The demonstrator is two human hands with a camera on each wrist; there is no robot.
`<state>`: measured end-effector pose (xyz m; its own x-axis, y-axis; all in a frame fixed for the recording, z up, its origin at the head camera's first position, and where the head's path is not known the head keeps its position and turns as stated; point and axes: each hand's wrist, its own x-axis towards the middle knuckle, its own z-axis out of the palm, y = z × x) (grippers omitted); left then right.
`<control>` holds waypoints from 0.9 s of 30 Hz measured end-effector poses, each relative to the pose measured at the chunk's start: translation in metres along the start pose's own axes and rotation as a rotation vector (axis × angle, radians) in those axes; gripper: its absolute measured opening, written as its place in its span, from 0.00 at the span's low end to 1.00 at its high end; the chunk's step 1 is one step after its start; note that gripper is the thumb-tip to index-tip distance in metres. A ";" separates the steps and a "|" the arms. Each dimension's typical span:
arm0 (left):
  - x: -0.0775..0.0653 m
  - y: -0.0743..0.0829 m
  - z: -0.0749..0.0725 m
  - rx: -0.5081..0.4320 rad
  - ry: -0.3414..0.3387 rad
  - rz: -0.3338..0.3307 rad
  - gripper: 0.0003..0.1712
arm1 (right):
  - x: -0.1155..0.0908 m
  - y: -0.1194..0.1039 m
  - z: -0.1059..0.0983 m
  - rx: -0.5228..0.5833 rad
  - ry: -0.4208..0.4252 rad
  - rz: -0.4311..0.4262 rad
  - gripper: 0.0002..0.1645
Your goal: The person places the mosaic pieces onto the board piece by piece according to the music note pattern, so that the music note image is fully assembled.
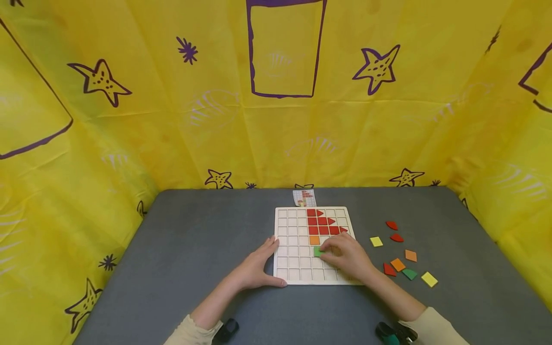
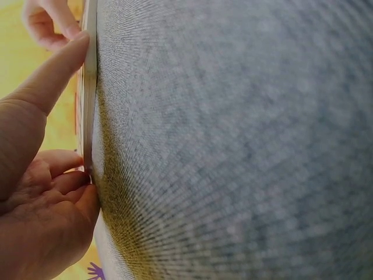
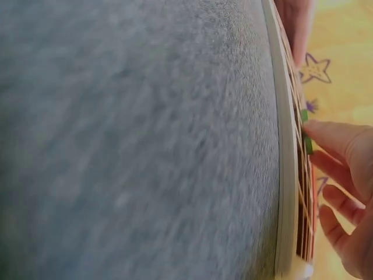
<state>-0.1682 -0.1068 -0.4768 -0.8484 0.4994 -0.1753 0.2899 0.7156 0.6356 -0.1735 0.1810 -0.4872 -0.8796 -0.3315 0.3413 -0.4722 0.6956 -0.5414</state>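
Observation:
A white gridded board lies on the grey table. My left hand rests against its left side, fingers along the left edge and thumb stretched to the near left corner. Over the board, my right hand pinches a small green square tile between thumb and fingertips. That tile is just below an orange square tile set in the grid. Rows of red tiles, ending in pointed pieces, fill part of the upper right grid. In the right wrist view, the green tile shows edge-on at the board's surface.
Loose pieces are scattered right of the board: yellow squares, red rounded pieces, orange squares and a green rounded piece. A small printed card lies behind the board. Yellow patterned cloth surrounds the table.

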 end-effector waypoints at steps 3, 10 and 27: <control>0.000 0.000 0.000 0.001 -0.002 -0.002 0.64 | 0.001 -0.002 0.004 0.002 0.024 -0.039 0.07; -0.001 0.001 -0.001 -0.004 -0.003 0.001 0.64 | -0.002 -0.003 -0.001 0.010 0.064 -0.015 0.08; -0.001 0.001 -0.003 -0.013 0.000 0.019 0.63 | -0.071 0.042 -0.082 -0.036 0.091 0.454 0.08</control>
<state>-0.1681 -0.1078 -0.4739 -0.8429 0.5129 -0.1626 0.3006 0.6995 0.6483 -0.1262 0.2859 -0.4708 -0.9874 0.0681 0.1430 -0.0368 0.7796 -0.6252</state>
